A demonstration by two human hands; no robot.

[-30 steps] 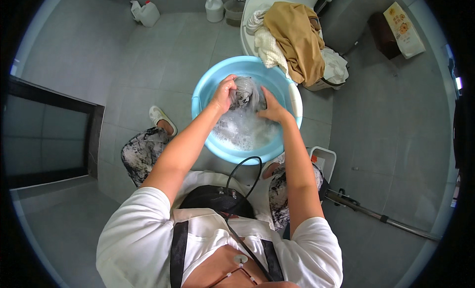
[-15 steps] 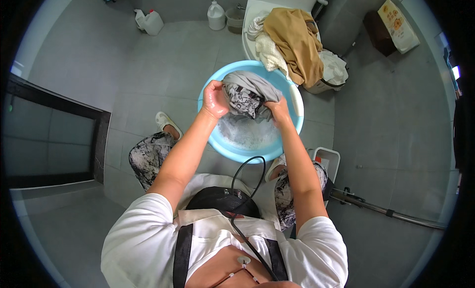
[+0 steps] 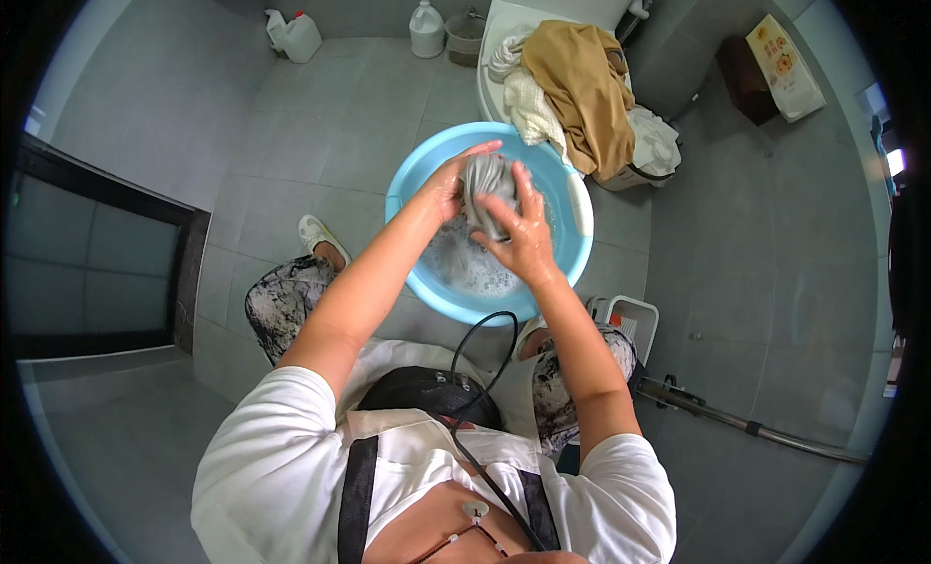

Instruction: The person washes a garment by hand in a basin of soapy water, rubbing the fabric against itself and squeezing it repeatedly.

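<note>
A wet, bunched grey garment (image 3: 488,188) is held above soapy water in a light blue plastic basin (image 3: 407,186). My left hand (image 3: 452,184) cups it from the left side, with the fingers reaching over its far end. On the other side, my right hand (image 3: 526,238) lies against the cloth, fingers and thumb spread apart. Both hands look wet. The printed part of the garment is not visible now, and part of the bundle is hidden behind my right fingers. Foam floats on the water (image 3: 475,268) beneath.
Brown cloth (image 3: 579,89) and a cream knit (image 3: 531,106) are heaped on the toilet (image 3: 493,98), touching the basin's far side. A lined bin (image 3: 652,152) stands beside it. Bottles (image 3: 426,29) line the back wall. A black cable (image 3: 511,346) loops near my lap.
The garment has been gathered into a tighter bundle, its printed part turned out of sight. My left hand has moved right and farther away; my right hand has shifted left and spread its fingers.
</note>
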